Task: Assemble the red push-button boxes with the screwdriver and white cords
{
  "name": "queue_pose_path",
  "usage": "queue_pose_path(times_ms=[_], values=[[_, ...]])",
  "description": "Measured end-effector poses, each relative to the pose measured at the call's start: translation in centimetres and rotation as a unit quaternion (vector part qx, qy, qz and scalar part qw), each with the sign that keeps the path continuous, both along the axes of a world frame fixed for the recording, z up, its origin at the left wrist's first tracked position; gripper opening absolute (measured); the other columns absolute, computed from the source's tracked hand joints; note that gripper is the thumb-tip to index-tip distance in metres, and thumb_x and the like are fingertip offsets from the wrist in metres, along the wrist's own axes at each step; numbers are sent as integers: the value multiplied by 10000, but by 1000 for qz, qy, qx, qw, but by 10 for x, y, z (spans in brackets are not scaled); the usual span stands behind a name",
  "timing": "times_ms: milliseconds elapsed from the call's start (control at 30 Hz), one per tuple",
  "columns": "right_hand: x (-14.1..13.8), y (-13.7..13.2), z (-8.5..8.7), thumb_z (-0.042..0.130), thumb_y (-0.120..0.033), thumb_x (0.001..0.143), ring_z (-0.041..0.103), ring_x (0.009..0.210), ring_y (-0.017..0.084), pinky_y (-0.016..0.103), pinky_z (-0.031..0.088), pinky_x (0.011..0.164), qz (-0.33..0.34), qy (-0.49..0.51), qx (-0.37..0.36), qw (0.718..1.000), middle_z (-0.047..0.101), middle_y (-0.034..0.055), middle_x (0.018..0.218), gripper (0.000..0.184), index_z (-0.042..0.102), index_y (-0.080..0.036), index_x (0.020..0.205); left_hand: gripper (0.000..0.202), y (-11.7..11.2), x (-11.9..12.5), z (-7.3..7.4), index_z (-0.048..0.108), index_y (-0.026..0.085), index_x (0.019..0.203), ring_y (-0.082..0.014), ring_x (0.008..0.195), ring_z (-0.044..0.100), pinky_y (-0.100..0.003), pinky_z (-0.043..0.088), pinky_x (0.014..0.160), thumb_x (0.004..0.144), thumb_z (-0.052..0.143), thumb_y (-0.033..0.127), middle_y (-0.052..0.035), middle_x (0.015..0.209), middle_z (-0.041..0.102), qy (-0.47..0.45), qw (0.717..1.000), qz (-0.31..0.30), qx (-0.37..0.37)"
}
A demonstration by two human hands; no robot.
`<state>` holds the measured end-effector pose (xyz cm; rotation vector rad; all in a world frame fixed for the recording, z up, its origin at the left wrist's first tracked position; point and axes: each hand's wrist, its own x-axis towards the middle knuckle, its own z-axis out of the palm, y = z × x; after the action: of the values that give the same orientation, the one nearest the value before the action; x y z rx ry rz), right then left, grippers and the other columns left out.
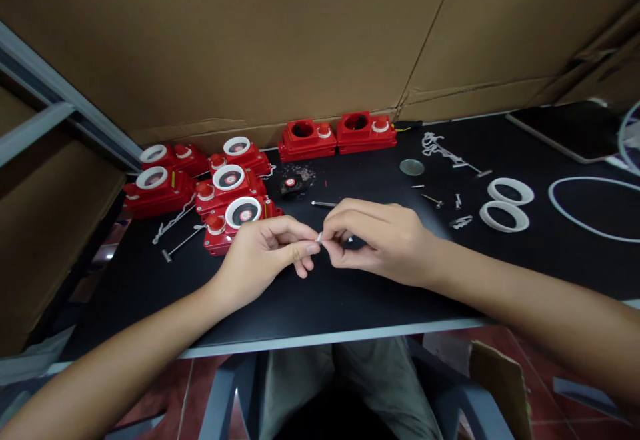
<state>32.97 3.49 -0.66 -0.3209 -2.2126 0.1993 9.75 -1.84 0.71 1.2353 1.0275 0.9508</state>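
Observation:
My left hand (263, 250) and my right hand (383, 240) meet over the front of the black table. Between their fingertips is a tiny whitish piece (319, 237), pinched from both sides; it is too small to name. Just behind my left hand stands a red box with a white ring and a red knob (216, 225). A slim metal tool (324, 204) lies behind my right hand, which partly covers it. Some small thing beneath the right fingers is mostly hidden.
More red boxes (163, 190) stand at the left, and two with open round holes (307, 140) are against the cardboard wall (300, 40). At the right lie white rings (505, 217), small hammers with white cord (465, 165), screws (434, 201), a glass disc (412, 167) and a tablet-like slab (560, 130).

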Motion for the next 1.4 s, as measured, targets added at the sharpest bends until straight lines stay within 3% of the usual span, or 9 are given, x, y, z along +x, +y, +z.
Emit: queue_pose_path(times_ms=[200,367,600,867,967,1133,1267,1400], values=[[-1,-1,-1,651,-46,944,696,720,116,227,606,666,11,0,-62,998,767,34,899,160,650,-206,938,162,0,-1,0,860,151,915,-122,623,743,-218,646,645,887,955,279,-11,763,794,35,999,-12,32],[0,0,-1,636,-40,952,682,727,115,221,592,663,9,-8,-69,998,754,42,892,159,659,-196,935,199,0,-2,2,823,150,907,-123,629,736,-221,639,651,920,925,320,-12,768,778,66,997,-16,42],[0,2,-1,622,-40,940,674,750,126,232,601,653,8,-10,-76,997,744,47,911,167,647,-205,937,169,-1,0,-1,748,151,909,-118,655,731,-203,648,625,959,840,284,-1,786,723,83,994,-23,70],[-1,-1,2,662,-44,891,641,667,96,221,557,607,2,2,-135,991,724,14,851,160,653,-203,880,163,-2,-2,-3,678,172,895,-119,630,737,-205,631,613,939,809,257,4,773,714,107,989,-28,93],[-1,-2,5,673,-67,880,653,670,93,214,567,605,13,13,-226,974,706,8,850,134,660,-200,866,182,-2,-2,-2,657,180,894,-121,613,734,-206,622,607,927,809,274,4,752,724,111,990,-23,85],[1,0,9,679,-168,925,752,717,130,247,624,653,47,19,-432,901,724,22,878,59,644,-197,962,196,-1,-1,-1,642,183,899,-120,598,730,-211,634,613,923,807,289,6,730,727,91,993,-14,70],[1,4,7,742,-200,911,785,801,137,239,647,680,80,2,-459,885,754,43,1010,211,664,-187,1107,194,-2,-1,1,644,181,898,-120,599,732,-211,638,613,928,805,286,7,729,728,84,994,-11,73],[0,5,2,825,-209,924,785,879,130,224,675,746,100,-4,-409,907,779,47,1078,259,751,-194,1172,210,-2,0,0,648,179,889,-113,607,722,-208,637,620,939,812,300,14,731,709,80,994,-12,75]])
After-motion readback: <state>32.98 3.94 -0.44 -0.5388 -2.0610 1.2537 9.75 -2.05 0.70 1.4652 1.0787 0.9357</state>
